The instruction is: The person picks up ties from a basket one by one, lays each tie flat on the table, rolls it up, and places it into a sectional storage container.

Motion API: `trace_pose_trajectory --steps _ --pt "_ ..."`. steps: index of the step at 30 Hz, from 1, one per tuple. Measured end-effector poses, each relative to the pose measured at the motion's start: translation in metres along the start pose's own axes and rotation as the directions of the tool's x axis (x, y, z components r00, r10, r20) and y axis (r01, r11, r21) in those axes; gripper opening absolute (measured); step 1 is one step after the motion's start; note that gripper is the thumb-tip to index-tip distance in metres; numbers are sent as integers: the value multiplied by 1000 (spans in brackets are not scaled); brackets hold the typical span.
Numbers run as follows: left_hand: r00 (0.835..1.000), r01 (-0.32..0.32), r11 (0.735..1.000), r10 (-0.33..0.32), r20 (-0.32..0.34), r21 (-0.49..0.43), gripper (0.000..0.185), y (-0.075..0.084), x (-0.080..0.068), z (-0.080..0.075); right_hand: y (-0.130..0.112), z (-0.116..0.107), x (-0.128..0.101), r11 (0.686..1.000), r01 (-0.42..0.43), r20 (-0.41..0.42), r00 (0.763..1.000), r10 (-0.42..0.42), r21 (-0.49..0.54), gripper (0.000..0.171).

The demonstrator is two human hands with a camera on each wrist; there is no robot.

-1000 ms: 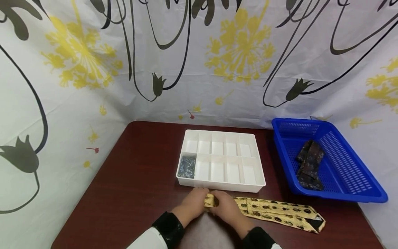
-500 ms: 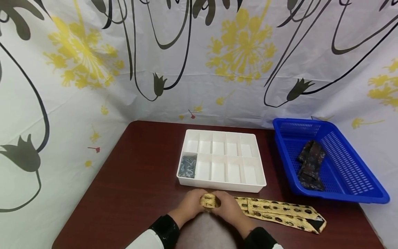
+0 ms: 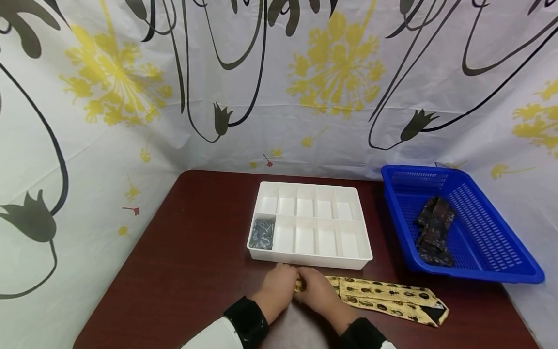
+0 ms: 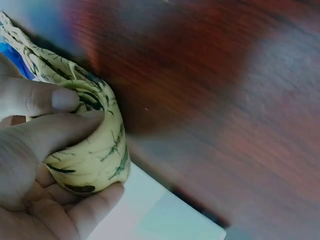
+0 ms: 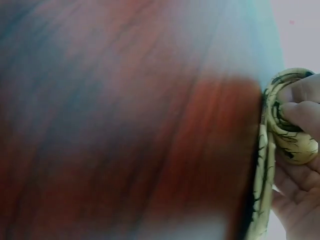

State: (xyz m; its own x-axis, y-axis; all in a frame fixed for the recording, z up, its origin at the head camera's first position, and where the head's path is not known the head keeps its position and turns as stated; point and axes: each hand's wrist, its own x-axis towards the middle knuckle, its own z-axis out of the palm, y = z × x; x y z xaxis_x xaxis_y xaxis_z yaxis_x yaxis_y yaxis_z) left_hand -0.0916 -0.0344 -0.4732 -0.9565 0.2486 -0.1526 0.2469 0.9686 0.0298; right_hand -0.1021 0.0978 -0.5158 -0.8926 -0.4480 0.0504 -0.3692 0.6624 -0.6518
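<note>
dark red table [image 3: 205, 232] | hands [image 3: 279, 286] [image 3: 319, 292] pinching rolled yellow tie [image 3: 383, 295] | its far end has slid left

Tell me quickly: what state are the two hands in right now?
Left hand: closed, holding the rolled end of the tie.
Right hand: closed, holding the same roll from the other side.

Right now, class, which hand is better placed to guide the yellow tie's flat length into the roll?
Probably the right hand: the tie's flat length runs out from its side, while the left hand holds the roll from the opposite side.
</note>
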Motion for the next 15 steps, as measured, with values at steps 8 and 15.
trace_pose_trajectory --steps 8,15 --pt "985 -162 924 130 -114 -347 29 -26 4 15 3 1 0 1000 -12 -16 1000 12 -18 51" --pt "973 -230 685 146 -179 -692 39 -49 5 38 5 1 0 1000 12 -19 1000 -12 -9 46"
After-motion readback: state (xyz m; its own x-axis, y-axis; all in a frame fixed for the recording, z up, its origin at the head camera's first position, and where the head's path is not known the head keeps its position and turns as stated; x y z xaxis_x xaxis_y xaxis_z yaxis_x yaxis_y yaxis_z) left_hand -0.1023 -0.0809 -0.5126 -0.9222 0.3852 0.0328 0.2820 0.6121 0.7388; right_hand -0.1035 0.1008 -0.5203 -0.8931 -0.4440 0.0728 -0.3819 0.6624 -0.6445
